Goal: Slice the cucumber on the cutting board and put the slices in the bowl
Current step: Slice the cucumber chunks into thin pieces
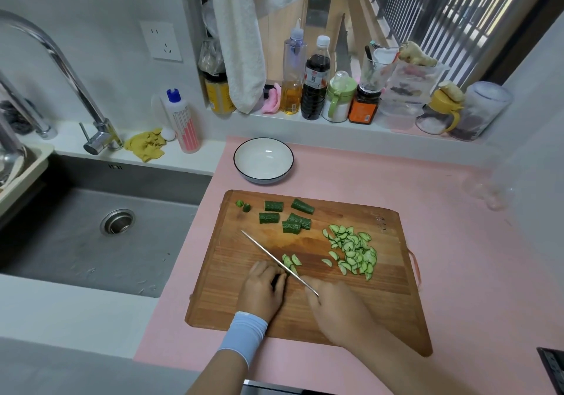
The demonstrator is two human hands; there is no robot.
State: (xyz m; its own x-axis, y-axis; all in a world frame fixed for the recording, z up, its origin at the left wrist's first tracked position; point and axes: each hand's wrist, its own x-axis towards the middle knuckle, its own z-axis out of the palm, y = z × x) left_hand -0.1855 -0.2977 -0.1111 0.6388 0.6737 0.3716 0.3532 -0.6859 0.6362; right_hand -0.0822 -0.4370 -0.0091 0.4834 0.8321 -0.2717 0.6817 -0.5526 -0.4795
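A wooden cutting board (351,312) lies on the pink counter. My left hand (262,288) curls its fingers over a dark cucumber piece, mostly hidden beneath it. My right hand (335,309) grips the handle of a knife (274,259), whose blade slants up-left across the board, right beside my left fingers. A few fresh slices (291,262) lie just right of the blade. A heap of thin slices (354,251) sits at the board's right. Several uncut cucumber chunks (290,217) and two end bits (242,205) rest along the far edge. The white bowl (244,162) stands empty behind the board.
A steel sink (100,226) with a tap (61,68) lies to the left. Bottles and jars (314,86) line the window ledge behind the bowl. A dish-soap bottle (183,120) and yellow cloth (146,144) sit behind the sink. A white wall closes in on the right.
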